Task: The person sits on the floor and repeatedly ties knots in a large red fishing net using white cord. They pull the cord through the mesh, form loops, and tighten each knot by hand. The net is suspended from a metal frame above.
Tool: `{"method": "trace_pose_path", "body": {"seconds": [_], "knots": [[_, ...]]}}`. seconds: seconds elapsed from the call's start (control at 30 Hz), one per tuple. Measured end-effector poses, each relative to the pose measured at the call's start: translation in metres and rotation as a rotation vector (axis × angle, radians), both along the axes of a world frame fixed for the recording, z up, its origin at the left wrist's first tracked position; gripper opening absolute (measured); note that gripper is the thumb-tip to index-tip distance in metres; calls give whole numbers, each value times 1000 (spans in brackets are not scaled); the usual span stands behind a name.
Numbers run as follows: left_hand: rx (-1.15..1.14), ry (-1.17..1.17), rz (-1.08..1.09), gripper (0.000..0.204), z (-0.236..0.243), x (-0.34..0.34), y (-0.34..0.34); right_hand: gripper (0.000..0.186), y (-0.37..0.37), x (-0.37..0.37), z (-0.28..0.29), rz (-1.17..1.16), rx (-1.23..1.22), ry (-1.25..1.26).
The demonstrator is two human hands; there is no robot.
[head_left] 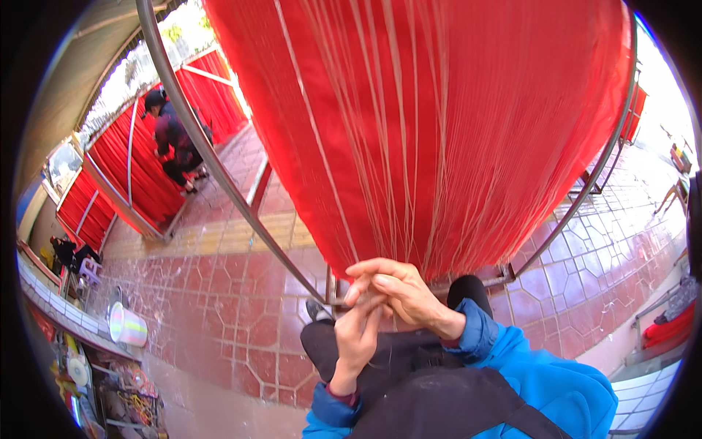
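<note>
A large red cloth hangs in front of me, with many fine pale threads running down over it. One thicker thread strand at the left comes down to my hands, where its lower end is hidden. My right hand reaches across with its fingers laid against those of my left hand. Both hands meet just below the cloth's lower edge, their fingers closed together around the strand. The exact grip on it is partly covered by the fingers.
A curved metal frame surrounds the cloth. At the far left, a person crouches by more red cloths on frames. A striped bucket and a cluttered shelf stand at the left. Reddish tiles pave the ground.
</note>
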State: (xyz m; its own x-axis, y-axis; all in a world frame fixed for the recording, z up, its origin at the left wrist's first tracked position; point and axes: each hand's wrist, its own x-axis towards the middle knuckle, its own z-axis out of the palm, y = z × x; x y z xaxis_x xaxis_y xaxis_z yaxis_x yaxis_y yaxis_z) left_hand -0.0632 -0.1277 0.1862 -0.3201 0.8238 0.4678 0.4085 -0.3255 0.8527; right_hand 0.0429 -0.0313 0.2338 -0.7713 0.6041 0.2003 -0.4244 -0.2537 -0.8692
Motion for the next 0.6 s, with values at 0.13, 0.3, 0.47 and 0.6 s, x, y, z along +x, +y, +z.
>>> {"method": "trace_pose_path", "body": {"seconds": [0.13, 0.3, 0.47, 0.6], "knots": [[-230, -169, 18, 23, -99, -5, 27, 20, 23, -23, -66, -192, -60, -303], [-349, -195, 19, 53, -160, -25, 38, 15, 64, -34, -165, -454, -114, -433], [-135, -156, 306, 62, -145, -88, 94, 39, 99, -20, -216, -646, 167, -749], [-2, -146, 401, 64, -107, -127, 148, 33, 110, -22, -204, -526, 213, -793]]}}
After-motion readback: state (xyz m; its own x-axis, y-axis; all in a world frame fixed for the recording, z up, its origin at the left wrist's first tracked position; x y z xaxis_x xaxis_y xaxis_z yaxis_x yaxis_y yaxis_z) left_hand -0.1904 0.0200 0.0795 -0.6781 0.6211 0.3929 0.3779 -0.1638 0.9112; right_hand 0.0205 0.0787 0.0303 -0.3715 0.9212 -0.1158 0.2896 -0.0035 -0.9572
